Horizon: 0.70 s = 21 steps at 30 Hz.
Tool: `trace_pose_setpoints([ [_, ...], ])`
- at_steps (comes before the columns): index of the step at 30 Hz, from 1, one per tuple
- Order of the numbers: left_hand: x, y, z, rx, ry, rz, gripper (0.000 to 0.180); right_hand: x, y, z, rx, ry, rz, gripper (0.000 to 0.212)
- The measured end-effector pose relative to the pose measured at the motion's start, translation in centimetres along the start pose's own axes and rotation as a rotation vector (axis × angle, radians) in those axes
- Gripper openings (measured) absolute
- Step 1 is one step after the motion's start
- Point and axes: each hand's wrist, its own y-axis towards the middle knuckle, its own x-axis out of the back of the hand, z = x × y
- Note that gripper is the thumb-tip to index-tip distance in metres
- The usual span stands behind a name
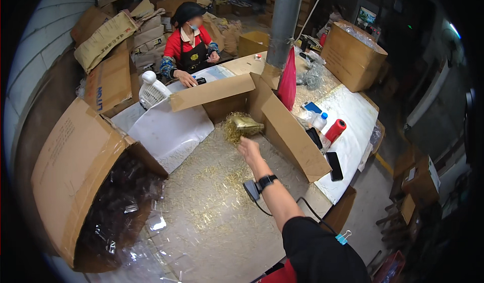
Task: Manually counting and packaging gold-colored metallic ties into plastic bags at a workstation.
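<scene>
My right hand [248,148] reaches over the middle of the table, its fingers stretched toward a clump of gold shreds [233,130]. Nothing shows in its grasp. On the clump lies a shiny gold object [248,125], bag-like in shape; its exact kind is unclear. Both sit in the corner of an opened cardboard box [290,136], whose flaps stand up around them. Loose gold shreds [214,192] are scattered across the table top [242,237]. A dark watch [265,182] and a small strapped device [250,189] are on my wrist. My left hand is out of view.
At left, a big carton [75,177] holds clear plastic pieces [131,207]. A co-worker [191,46] sits across the table, beyond a white fan [153,91]. A post [285,25] rises behind the box. A phone [334,166], red spool [336,130] and bottle [320,121] lie right.
</scene>
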Motion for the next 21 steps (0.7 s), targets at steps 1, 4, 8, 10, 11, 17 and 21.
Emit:
trace_pose_setpoints([
  [1,-0.7,-0.5,0.3,0.002,-0.001,-0.005,0.045,1.0,-1.3,-1.0,0.035,-0.021,0.027,0.050],
  [4,-3.1,-2.1,2.5,0.016,0.002,-0.022,0.045,3.8,-7.2,-3.9,0.036,-0.104,0.096,0.035],
  [8,-6.5,-4.8,5.0,0.010,0.001,-0.043,0.045,6.9,-15.1,-8.0,0.266,-0.524,0.090,0.029],
  [10,-7.8,-5.8,6.1,-0.014,-0.001,-0.057,0.045,8.0,-17.8,-9.5,0.379,-0.752,0.120,0.030],
  [11,-8.7,-6.4,6.9,-0.022,0.003,-0.065,0.044,8.1,-18.8,-9.9,0.484,-0.978,0.161,0.031],
  [17,-12.7,-10.8,10.7,-0.068,0.016,-0.119,0.044,8.2,-22.7,-9.2,0.808,-1.237,0.289,0.029],
  [21,-14.6,-13.3,12.6,-0.129,0.025,-0.168,0.044,9.6,-24.8,-8.7,0.822,-1.227,0.328,0.029],
])
